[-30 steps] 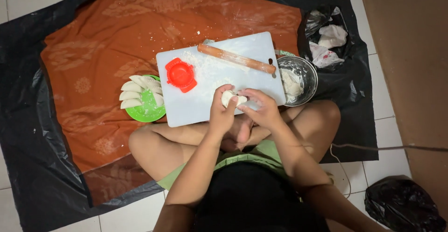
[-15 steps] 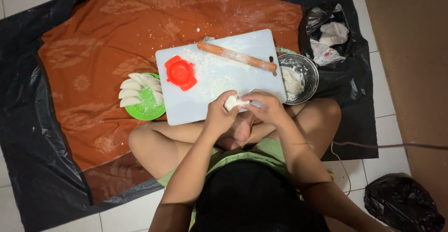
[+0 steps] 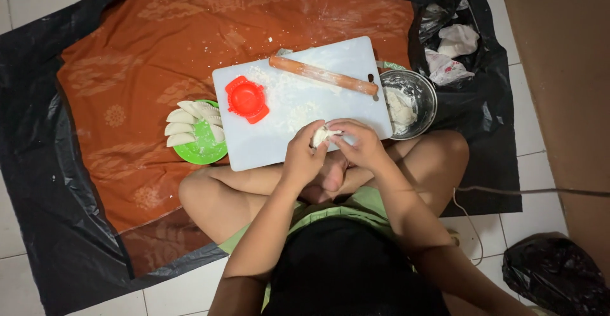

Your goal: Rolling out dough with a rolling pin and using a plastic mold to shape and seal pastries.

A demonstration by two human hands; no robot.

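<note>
Seated cross-legged on the floor, a person pinches a dumpling [image 3: 321,135] over the near edge of a white board [image 3: 279,144]; left hand [image 3: 305,157] and right hand [image 3: 360,144] both grip it, fingers closed on the dough. Risk: too hard a squeeze could split the seam; floury fingers may slip. Orange cloth [image 3: 146,68] w/ flour specks over black plastic [image 3: 38,182], tiled floor.

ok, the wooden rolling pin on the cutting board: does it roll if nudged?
Probably. The rolling pin is a plain cylinder lying flat on the smooth white cutting board, so a sideways push would likely roll it. It looks rigid, likely solid wood. The flour dusting underneath may make it slide somewhat.
</note>
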